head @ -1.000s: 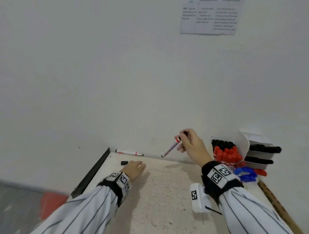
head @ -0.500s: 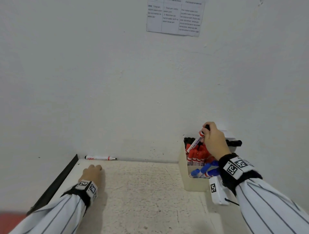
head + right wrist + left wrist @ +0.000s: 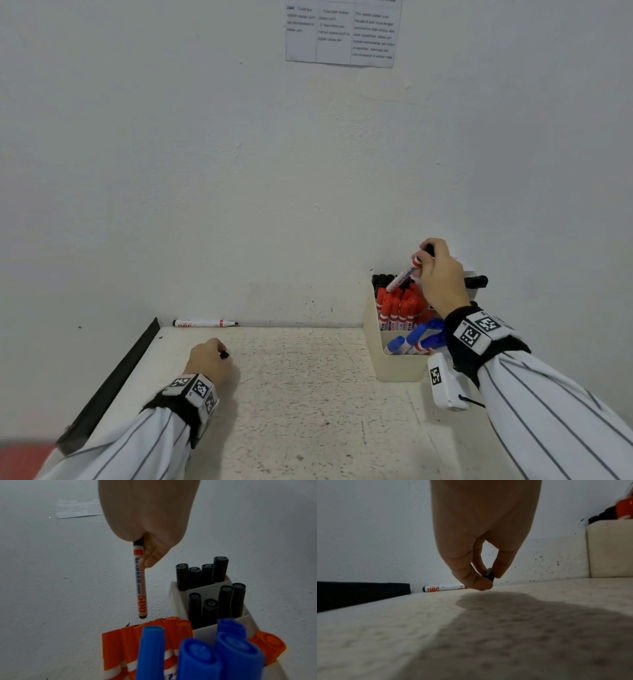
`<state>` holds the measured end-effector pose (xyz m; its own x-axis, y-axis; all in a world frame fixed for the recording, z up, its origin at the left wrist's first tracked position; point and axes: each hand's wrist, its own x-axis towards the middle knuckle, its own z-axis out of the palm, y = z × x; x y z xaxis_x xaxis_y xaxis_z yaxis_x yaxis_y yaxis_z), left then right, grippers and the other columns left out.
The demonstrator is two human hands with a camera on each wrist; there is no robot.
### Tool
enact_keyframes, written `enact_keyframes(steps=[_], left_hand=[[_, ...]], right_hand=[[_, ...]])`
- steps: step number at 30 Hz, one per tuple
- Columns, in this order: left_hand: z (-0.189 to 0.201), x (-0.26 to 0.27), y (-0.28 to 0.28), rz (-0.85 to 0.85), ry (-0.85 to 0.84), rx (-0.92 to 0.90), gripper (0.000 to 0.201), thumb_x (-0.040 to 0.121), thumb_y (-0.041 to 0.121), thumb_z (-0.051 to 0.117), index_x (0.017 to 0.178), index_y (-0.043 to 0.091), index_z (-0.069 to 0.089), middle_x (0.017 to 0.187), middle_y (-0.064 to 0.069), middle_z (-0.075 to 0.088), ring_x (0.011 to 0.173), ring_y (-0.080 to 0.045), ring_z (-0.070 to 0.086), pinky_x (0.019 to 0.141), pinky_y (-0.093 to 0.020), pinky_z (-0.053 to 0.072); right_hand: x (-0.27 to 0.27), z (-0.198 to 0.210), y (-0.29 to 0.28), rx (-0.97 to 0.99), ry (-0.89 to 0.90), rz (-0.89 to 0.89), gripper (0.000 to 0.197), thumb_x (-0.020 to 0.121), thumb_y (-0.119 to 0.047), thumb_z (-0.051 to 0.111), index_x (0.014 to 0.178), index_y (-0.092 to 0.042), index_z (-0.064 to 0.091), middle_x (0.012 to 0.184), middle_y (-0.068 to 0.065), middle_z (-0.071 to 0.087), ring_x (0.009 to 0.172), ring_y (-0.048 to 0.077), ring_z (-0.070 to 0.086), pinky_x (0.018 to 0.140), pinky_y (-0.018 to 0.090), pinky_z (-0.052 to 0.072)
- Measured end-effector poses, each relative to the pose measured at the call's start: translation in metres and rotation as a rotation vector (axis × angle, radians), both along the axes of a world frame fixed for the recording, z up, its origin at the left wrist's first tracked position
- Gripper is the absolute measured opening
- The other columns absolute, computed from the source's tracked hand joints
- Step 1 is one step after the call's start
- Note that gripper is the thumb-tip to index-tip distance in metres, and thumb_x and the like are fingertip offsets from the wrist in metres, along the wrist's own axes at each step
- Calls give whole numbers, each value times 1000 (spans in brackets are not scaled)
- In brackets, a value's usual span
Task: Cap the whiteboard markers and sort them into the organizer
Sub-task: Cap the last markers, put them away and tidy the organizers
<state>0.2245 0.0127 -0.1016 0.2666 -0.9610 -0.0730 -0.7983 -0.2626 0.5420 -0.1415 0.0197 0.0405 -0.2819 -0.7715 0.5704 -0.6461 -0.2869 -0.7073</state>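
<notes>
Over the desk I see the organizer at the right, my right hand pinching a capped black marker tail-down above its compartments, while my left hand, nearer the uncapped marker lying along the wall, pinches a black cap.

A printed paper sheet with columns of small text is stuck high on the white wall. The speckled off-white tabletop meets that wall at its far edge, and a black strip runs along its left edge. A blurred red patch shows at the near left corner.
</notes>
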Motion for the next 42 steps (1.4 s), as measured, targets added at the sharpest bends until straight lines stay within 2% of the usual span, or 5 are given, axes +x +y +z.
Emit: enact_keyframes(steps=[9,20,26,31,42], left_hand=[[-3,-31,8,46,191,-1,25,88,13,59,110,2,59,113,-18,62,107,-29,56,79,-24,40],[-2,-27,10,87,264,-58,13,90,12,55,102,8,59,109,-18,63,103,-29,56,81,-26,40],[2,-30,15,88,346,-189,11,88,9,57,97,13,52,85,-8,58,84,-21,51,82,-27,42],[1,-30,15,92,380,-197,12,86,9,59,94,14,51,82,-8,59,84,-27,57,84,-32,47],[-7,-30,10,99,395,-184,10,86,10,60,92,13,52,78,-4,56,81,-22,52,74,-24,38]], right_hand=[[6,3,-11,-13,0,54,10,96,-7,40,99,-12,48,90,17,60,80,34,59,77,46,50],[15,13,-19,11,78,61,16,98,-7,35,108,-7,47,92,10,58,77,23,54,69,35,46],[16,19,-25,45,114,48,19,98,-4,33,111,-4,48,94,10,55,78,21,50,63,26,37],[22,15,-27,45,49,69,18,98,-5,34,109,-6,48,93,12,56,83,24,54,77,44,49],[36,13,-32,162,168,-79,15,96,-29,42,110,-26,36,84,14,64,72,33,59,65,43,50]])
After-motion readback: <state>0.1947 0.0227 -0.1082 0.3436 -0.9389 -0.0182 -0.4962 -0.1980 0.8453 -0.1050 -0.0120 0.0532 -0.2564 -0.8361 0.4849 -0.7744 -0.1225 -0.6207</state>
